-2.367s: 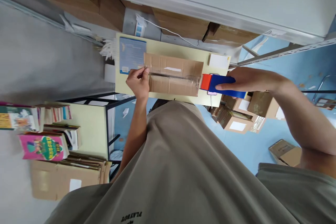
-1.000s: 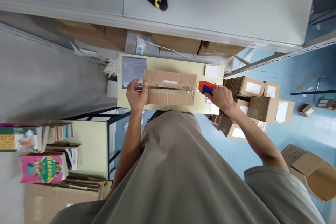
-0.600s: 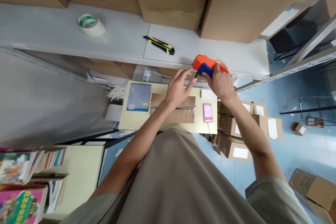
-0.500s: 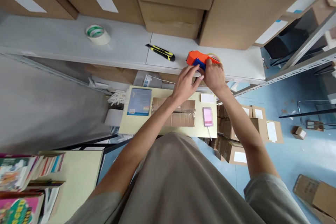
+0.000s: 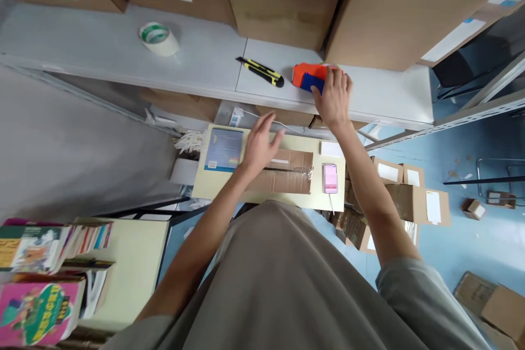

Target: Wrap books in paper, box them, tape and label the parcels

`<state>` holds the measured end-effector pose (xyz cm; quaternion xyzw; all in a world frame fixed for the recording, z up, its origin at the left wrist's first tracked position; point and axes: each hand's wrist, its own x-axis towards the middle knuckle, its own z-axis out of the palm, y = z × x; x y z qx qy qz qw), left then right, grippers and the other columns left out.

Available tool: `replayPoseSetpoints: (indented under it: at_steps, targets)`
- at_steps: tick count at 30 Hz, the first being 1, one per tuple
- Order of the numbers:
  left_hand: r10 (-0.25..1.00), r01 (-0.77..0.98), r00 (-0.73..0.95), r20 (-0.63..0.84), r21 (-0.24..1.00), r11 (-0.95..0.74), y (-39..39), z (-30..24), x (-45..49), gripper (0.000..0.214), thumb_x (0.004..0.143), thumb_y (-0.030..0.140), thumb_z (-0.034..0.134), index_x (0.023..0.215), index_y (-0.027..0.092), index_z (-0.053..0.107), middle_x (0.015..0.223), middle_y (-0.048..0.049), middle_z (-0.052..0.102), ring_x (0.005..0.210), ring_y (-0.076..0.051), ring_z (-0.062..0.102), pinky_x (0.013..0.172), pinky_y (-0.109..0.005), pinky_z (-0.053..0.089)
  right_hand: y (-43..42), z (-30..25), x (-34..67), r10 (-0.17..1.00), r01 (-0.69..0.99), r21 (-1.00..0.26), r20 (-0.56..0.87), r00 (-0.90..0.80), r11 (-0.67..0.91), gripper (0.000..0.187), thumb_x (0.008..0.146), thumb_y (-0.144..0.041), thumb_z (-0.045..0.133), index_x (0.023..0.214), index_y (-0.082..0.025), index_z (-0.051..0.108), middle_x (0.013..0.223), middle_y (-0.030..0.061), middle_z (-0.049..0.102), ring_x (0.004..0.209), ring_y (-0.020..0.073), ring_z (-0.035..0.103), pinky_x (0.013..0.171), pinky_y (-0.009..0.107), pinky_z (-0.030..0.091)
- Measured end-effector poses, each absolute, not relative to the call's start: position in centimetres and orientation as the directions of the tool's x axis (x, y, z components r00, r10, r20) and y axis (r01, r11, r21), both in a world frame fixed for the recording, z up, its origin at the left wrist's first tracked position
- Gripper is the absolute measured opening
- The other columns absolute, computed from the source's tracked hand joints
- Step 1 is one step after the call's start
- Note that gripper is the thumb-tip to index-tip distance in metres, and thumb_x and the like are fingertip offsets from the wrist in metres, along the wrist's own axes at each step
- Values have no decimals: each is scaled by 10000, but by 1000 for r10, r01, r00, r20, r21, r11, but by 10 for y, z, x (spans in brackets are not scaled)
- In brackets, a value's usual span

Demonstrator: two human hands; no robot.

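My right hand point(image 5: 334, 98) rests on an orange and blue tape dispenser point(image 5: 307, 75) that sits on the grey shelf point(image 5: 197, 65); its fingers lie over the dispenser's right end. My left hand point(image 5: 259, 145) hovers with fingers spread above a taped cardboard box point(image 5: 293, 172) on the pale yellow table point(image 5: 205, 188). A blue book point(image 5: 223, 149) lies left of the box and a pink phone point(image 5: 330, 178) lies right of it.
A yellow and black utility knife point(image 5: 260, 71) and a roll of tape point(image 5: 158, 38) lie on the shelf, under large cartons point(image 5: 283, 5). Small labelled boxes point(image 5: 404, 191) stand on the blue floor at right. Stacked books point(image 5: 45, 268) sit at lower left.
My right hand lifted the tape dispenser from the box's end up onto the shelf. My left hand left the box, rose toward the dispenser, then dropped back over the box.
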<state>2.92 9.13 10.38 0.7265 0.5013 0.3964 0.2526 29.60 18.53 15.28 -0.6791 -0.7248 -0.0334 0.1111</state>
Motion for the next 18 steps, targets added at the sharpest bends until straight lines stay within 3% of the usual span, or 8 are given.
replayPoseSetpoints:
  at_steps: [2,4,8,10,14,18]
  targets:
    - [969,581,65,237,781,-229,65,88,-9,567,1115,537,716,1569,197,707,1635,-204,694,1565,-354,657,1346,-528,537,136,149,295,980,989,-144,197,8,21,726,1247,-502,285,1871,-131,291,1811,302,425,1689,475,436,1343,735,387]
    - [993,616,-70,100,787,-36,35,70,-44,537,1100,536,713,1516,196,731,1570,-197,736,1474,-349,723,1267,-518,601,72,140,289,989,960,-277,117,84,-49,746,1244,-510,276,1897,-151,227,1837,298,416,1718,466,434,1314,696,470]
    - [970,562,-210,-122,797,222,-20,46,-76,548,1092,599,673,1437,184,765,1399,-193,828,1271,-327,834,1174,-483,655,-49,111,256,952,747,-590,-192,240,-307,746,1220,-510,287,1838,-106,390,1758,291,593,1609,405,629,1280,584,570]
    - [967,525,-197,-163,815,244,-36,41,-72,563,1097,642,650,1401,188,784,1374,-190,849,1288,-333,836,1165,-467,661,-82,94,237,919,666,-633,-293,265,-394,741,1198,-507,329,1807,-104,459,1754,273,614,1602,403,650,1277,574,583]
    - [966,514,-188,-179,820,252,-42,39,-51,576,1098,663,678,1433,204,772,1396,-184,855,1299,-329,844,1143,-446,671,-92,71,214,880,604,-641,-308,362,-473,773,1180,-510,346,1825,-97,452,1809,238,562,1640,353,630,1295,506,574]
    - [955,543,-238,-177,791,282,-34,34,-43,527,1069,554,772,1474,217,754,1365,-164,873,1179,-304,877,1098,-432,677,-80,65,214,829,562,-612,-359,429,-556,815,1179,-550,397,1811,-43,477,1683,293,673,1498,351,748,1166,442,635]
